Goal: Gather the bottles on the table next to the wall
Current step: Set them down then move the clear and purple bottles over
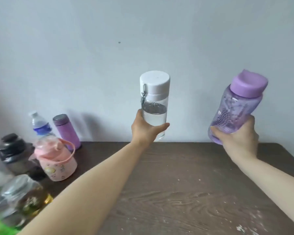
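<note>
Dark wood table [185, 192] meets a pale wall [109, 39], bottles [56, 160] clustered left.

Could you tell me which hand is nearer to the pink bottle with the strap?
Left. The left hand is up to the right of the pink bottle, holding a clear bottle; the right hand is farther right.

It looked like a home: a worn dark wooden bench [185, 192] against a plain painted wall [109, 39], household drinking bottles [56, 160] crowding its left edge.

Dark wooden table [185, 192] against the wall; pink bottle [57, 162], purple flask [67, 131], black bottle [12, 153] clustered far left
</note>
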